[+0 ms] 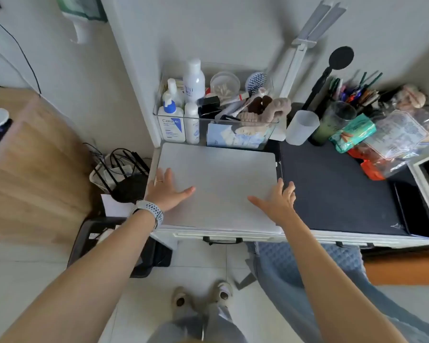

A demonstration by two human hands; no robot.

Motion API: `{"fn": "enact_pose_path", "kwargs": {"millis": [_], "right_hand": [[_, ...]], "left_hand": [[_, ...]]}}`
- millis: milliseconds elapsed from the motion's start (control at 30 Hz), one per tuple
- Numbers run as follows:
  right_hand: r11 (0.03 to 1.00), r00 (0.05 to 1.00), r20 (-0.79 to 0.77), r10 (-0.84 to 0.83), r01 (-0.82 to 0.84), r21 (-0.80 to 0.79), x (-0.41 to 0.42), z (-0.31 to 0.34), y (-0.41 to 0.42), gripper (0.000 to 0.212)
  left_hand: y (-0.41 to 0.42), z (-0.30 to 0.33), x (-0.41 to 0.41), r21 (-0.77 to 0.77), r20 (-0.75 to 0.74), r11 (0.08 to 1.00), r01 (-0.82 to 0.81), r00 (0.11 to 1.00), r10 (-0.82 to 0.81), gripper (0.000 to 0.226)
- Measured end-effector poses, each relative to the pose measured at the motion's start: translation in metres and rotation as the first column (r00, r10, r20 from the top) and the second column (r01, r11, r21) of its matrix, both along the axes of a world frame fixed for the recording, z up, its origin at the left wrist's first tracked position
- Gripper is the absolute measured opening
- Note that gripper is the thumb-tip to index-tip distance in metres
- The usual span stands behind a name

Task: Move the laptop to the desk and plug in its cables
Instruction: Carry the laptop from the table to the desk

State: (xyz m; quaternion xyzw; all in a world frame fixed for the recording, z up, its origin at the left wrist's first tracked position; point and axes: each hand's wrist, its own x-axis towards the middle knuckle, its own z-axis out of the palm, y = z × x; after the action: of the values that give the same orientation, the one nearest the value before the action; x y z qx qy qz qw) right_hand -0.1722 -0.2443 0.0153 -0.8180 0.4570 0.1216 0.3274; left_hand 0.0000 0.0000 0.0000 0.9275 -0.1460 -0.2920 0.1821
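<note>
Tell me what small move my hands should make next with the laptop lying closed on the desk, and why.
Probably let go and reach for a cable. The closed laptop already lies flat on the desk, both the left hand and the right hand rest open on its lid, and no cable looks plugged in. Cables show by the desk's left side.

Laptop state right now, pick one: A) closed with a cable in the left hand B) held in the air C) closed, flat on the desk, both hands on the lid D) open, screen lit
C: the laptop lies closed on the desk, with the left hand and right hand spread flat on its lid.
</note>
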Motion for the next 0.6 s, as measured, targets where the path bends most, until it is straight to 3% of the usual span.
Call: {"fn": "enact_pose_path", "kwargs": {"millis": [233,600], "right_hand": [[0.987,0.988,-0.129,0.083,-0.100,-0.125,0.006,-0.017,0.007,0.132],[0.989,0.978,-0.196,0.075,-0.097,-0.107,0.032,-0.011,0.012,0.128]], "left_hand": [[-0.017,-0.003,-0.020,0.185,0.118,0.983,0.011,0.992,-0.034,0.110],[-0.031,0.000,-0.018,0.208,0.129,0.969,-0.130,0.986,0.105,0.129]]}}
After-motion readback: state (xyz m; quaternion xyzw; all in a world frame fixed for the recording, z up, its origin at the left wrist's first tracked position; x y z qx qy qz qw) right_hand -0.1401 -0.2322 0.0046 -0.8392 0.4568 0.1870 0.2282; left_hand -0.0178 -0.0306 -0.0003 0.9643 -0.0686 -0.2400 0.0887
